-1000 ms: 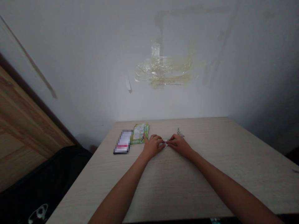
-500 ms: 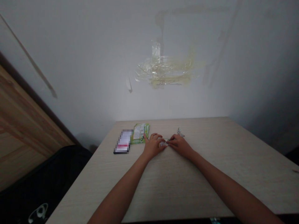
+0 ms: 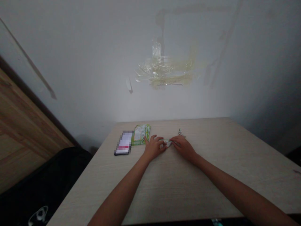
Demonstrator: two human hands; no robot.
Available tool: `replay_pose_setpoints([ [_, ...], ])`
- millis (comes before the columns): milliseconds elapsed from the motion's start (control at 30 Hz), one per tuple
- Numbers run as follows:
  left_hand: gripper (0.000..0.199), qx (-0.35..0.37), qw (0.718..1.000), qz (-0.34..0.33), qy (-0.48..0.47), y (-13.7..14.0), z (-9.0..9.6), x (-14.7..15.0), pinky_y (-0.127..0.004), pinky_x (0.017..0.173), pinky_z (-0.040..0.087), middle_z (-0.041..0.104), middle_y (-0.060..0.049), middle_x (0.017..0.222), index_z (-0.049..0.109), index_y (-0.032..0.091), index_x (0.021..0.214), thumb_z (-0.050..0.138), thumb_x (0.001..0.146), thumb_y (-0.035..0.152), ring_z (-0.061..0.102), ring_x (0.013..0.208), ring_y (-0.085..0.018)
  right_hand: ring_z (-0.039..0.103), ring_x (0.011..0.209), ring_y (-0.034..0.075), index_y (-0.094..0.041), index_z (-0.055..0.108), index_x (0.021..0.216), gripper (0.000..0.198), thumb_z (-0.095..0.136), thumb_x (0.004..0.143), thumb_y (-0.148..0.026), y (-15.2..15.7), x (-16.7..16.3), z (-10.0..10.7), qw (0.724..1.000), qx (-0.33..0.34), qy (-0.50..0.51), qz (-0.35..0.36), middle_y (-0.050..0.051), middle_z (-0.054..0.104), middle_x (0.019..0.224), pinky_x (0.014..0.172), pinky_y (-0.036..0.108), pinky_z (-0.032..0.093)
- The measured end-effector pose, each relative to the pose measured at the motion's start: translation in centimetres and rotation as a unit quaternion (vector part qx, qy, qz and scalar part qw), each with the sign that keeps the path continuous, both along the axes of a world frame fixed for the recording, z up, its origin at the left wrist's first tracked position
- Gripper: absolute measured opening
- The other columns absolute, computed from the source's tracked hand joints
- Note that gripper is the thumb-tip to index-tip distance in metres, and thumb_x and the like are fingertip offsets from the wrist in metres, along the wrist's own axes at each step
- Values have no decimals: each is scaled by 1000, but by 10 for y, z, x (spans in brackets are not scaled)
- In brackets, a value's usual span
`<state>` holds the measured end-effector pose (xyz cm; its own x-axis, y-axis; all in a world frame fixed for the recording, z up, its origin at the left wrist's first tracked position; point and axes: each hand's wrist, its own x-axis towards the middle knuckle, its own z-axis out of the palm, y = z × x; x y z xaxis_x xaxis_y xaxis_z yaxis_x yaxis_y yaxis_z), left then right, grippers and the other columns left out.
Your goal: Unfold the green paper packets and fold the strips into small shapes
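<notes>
A: Hands?
B: Left hand low over the table, fingers half-curled and spread, tips at the pale slip; can't tell whether it grips or merely presses. Right hand nearly closed, thumb and fingertips together, apparently pinching the slip's right edge.
A: Slip's position?
B: Between the hands, partly covered. Pile of green printed packets just left, phone beside it. Crumpled scrap just beyond the right hand.
A: Step?
B: My read: working the edge, probably folding or creasing.
A: Next move calls for?
B: A steady left, and right fingertips pressing along a lined-up edge.
</notes>
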<state>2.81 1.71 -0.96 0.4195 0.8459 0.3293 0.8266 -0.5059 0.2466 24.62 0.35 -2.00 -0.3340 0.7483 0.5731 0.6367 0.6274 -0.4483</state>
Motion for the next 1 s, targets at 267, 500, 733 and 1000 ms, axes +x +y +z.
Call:
replay_pose_setpoints([
  [267, 22, -18, 1000, 5, -11, -1, 1, 1, -79, 106, 0, 60, 5, 134, 70, 41, 98, 62, 83, 54, 36, 136, -34, 62, 104, 21, -18, 54, 114, 24, 50, 90, -15, -24, -6, 0, 997, -70, -35, -25, 10, 66, 110, 94, 37, 48],
  [500, 20, -18, 1000, 4, -16, -1, 0, 1, -82, 103, -1, 61, 6, 133, 70, 42, 96, 63, 82, 53, 36, 136, -36, 62, 98, 23, -17, 55, 103, 11, 49, 94, -19, -21, -12, 1, 993, -36, -98, -60, 11, 68, 101, 90, 37, 48],
  [733, 18, -22, 1000, -4, -16, -1, 3, 1, -79, 106, -4, 59, 4, 135, 71, 39, 96, 63, 84, 49, 34, 137, -35, 63, 97, 22, -17, 54, 100, 10, 46, 95, -17, -20, -14, 1, 992, -32, -110, -50, 10, 68, 97, 91, 36, 48],
  [1000, 20, -13, 999, -21, -38, -1, 4, -4, -78, 107, -2, 61, 2, 134, 71, 40, 103, 64, 84, 44, 40, 134, -30, 62, 97, 22, -16, 56, 99, 12, 44, 96, -17, -22, -15, 5, 993, -45, -103, -44, 11, 67, 97, 91, 36, 47],
])
